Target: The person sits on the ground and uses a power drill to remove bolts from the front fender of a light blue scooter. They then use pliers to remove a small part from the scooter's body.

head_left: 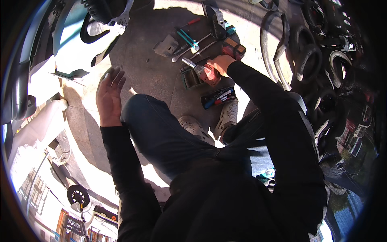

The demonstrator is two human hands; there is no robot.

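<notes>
My right hand [222, 64] is on a red cordless power tool [208, 74] with a long silver socket at its front, over a case of sockets [190, 78]. How firmly the fingers close on it is partly hidden. Palm up and empty, my left hand [111, 96] is raised beside my left knee, its fingers apart. Below the power tool, a small black tray [218, 98] holds blue and red tools near my shoe. Beyond lie a red-handled screwdriver [193, 21], teal-handled pliers [187, 39], a grey plastic part [166, 46] and a red battery-like block [234, 48].
Several black tyres [308, 60] and looped rubber strips [266, 45] crowd the right side. A white vehicle body panel [75, 39] with a black coil spring [96, 10] stands at upper left. A small wheel [78, 195] shows at lower left.
</notes>
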